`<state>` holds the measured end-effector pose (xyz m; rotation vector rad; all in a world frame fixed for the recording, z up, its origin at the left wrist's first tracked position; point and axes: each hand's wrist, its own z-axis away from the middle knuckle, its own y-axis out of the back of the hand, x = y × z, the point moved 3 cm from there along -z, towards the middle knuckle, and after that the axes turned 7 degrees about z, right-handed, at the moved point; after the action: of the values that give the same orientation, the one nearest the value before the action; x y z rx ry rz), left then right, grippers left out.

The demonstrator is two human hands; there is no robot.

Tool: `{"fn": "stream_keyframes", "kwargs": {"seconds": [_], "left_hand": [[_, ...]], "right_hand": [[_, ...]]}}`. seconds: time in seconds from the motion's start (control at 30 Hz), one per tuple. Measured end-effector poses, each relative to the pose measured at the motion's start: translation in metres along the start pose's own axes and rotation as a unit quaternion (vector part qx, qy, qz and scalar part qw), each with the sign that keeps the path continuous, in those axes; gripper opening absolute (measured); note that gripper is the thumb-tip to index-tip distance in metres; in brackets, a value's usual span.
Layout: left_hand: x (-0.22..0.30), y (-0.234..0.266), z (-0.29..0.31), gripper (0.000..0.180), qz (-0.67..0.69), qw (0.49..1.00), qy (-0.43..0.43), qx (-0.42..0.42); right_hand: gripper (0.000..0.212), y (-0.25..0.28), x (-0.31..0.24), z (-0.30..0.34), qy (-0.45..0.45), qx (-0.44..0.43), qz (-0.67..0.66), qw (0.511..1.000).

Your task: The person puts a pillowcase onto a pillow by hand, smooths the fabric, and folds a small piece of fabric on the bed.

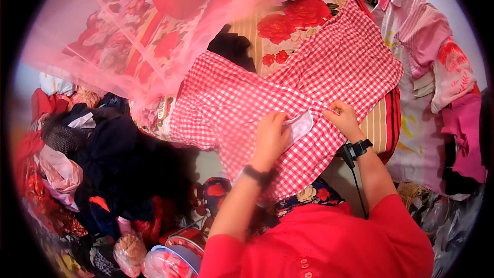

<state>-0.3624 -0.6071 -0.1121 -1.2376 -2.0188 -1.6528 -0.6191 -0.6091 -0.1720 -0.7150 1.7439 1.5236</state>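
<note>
Watching remotely, I see the checked garment point(236, 100) spread over the bed point(379, 126), its lower part hanging past the bed's near edge. Left hand point(271, 133): fingers curled closed on cloth beside the white lining point(302, 125). Right hand point(343, 118): thumb and fingers pinching cloth. Risks, I judge: a loose pinch lets the overhang slide off; pink netting point(149, 46) over the bed's left side could snag.
</note>
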Motion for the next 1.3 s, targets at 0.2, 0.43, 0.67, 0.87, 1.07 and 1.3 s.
{"fn": "stream_keyframes", "kwargs": {"seconds": [0.2, 0.43, 0.67, 0.87, 1.07, 1.3], "left_hand": [[-0.014, -0.006, -0.01, 0.012, 0.095, 0.985, 0.134, -0.05], [-0.051, 0.0, -0.005, 0.021, 0.39, 0.865, 0.302, -0.091], [-0.039, 0.009, -0.011, 0.02, 0.467, 0.8, 0.363, -0.1], [-0.052, 0.007, -0.006, 0.021, 0.511, 0.79, 0.314, -0.126], [-0.026, 0.011, -0.008, 0.026, 0.497, 0.803, 0.303, -0.128], [-0.036, 0.004, -0.001, 0.022, 0.488, 0.801, 0.332, -0.103]], "right_hand": [[0.021, -0.001, -0.008, 0.005, -0.041, -0.007, -0.116, 0.992], [0.018, 0.0, -0.017, 0.004, -0.035, -0.038, -0.11, 0.993], [0.016, 0.002, -0.015, 0.003, -0.02, -0.033, -0.118, 0.992], [0.019, 0.002, -0.017, 0.002, -0.013, -0.026, -0.087, 0.996], [0.02, 0.003, -0.008, 0.002, -0.026, -0.016, -0.057, 0.998], [0.022, 0.011, -0.042, 0.008, -0.016, 0.01, 0.059, 0.998]]}}
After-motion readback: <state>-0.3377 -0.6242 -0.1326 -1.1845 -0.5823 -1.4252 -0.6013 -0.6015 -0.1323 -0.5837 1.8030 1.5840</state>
